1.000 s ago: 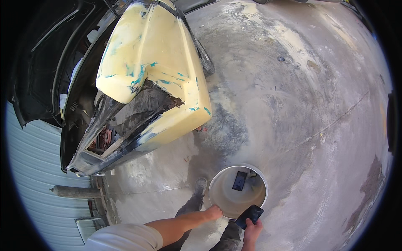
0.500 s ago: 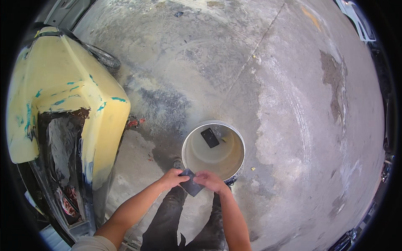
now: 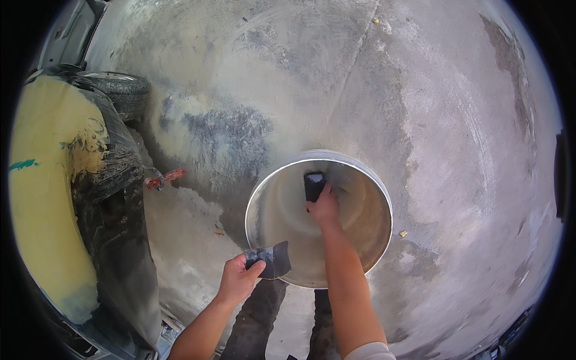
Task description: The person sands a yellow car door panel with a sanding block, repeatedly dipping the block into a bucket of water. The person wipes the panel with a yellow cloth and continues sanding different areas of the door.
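Note:
My left hand (image 3: 238, 279) pinches a dark grey sheet of sandpaper (image 3: 276, 261) with the thumb on top, just outside the near left rim of a large round bucket (image 3: 254, 210). Down inside that bucket, my right hand (image 3: 324, 207) has its fingers around the lower part of a black sanding block (image 3: 314, 185). The block's upper end shows past the fingertips, with a pale, shiny patch on it. Cloudy liquid seems to lie in the bucket, though its depth is hard to make out.
At the left stands a vehicle body panel (image 3: 48, 198) with yellowish filler and dark patches. A tire (image 3: 117, 91) sits beyond it, and a red piece (image 3: 174, 174) juts out near its side. Stained concrete floor (image 3: 444, 150) surrounds the bucket. My legs (image 3: 259, 318) are close to its near side.
My right hand has left the sandpaper and reached into the bucket, taking hold of the sanding block. The sandpaper stays in my left hand. The view has moved lower and closer to the bucket.

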Available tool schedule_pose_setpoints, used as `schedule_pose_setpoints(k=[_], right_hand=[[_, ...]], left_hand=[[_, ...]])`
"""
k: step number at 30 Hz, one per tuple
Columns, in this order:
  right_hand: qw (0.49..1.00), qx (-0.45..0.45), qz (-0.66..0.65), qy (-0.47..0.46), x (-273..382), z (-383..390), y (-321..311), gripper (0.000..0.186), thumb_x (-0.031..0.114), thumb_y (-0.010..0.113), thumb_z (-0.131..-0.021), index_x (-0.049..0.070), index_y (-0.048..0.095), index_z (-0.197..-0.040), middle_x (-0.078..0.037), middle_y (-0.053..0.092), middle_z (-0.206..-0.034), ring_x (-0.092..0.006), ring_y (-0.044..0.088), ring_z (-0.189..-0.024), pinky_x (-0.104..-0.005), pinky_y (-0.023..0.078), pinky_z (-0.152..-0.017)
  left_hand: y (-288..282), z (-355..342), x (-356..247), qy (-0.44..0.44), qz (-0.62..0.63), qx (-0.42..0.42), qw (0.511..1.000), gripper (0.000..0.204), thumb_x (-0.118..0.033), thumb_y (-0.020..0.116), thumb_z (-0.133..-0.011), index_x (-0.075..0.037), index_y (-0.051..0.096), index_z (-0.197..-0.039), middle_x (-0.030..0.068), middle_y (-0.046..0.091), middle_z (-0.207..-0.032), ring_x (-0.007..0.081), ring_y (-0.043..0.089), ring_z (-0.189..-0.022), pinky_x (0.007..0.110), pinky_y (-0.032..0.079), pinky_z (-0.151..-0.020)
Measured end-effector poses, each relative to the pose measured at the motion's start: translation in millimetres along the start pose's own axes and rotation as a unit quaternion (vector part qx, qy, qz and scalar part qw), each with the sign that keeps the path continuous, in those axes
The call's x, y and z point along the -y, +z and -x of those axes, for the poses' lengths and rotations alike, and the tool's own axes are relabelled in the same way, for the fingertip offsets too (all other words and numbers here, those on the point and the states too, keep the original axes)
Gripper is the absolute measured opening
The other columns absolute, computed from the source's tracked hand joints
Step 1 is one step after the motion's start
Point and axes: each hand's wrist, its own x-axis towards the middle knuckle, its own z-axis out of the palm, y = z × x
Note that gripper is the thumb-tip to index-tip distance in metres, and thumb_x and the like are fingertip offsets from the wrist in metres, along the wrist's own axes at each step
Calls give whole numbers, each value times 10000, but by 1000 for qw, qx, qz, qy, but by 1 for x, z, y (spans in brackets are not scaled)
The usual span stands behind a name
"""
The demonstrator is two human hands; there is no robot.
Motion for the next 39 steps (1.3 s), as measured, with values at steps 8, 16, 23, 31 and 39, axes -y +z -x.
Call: schedule_pose_setpoints(k=[8,16,23,31,39], right_hand=[[979,-41,-191,61,-7,57,-17,319,200,749,-670,9,685,-917,-223,654,-983,-394,621,-981,-449,499,-919],[969,-196,-141,59,-27,-1,63,730,409,871,-650,-37,641,-1180,-267,656,-1188,-387,627,-1132,-483,484,-951],[986,8,-153,67,2,5,48,510,293,748,-673,-40,684,-1054,-232,719,-1026,-351,693,-1019,-415,514,-886],[876,129,-464,-8,58,141,-80,460,110,695,-773,17,623,-1218,-119,728,-1056,-220,685,-963,-343,522,-864],[790,179,-586,24,48,227,-135,452,21,712,-809,42,620,-1251,-17,684,-1061,-103,618,-920,-277,505,-845]], left_hand=[[20,-3,-26,33,-54,-10,998,189,-29,594,-973,20,654,-1145,32,709,-1041,87,648,-930,267,524,-866],[18,8,-23,36,-90,4,995,198,-95,597,-996,6,647,-1159,9,697,-1024,57,623,-914,236,512,-814],[2,-8,-22,21,-154,-19,988,193,-116,600,-996,-3,660,-1140,-17,683,-990,41,595,-877,228,497,-796],[19,-25,-74,-29,121,28,992,224,-70,612,-957,-5,615,-1172,63,690,-1105,151,663,-1004,338,521,-923],[64,-22,-60,47,7,-55,997,227,-32,676,-893,5,630,-1112,53,688,-1032,129,639,-932,303,516,-850]])
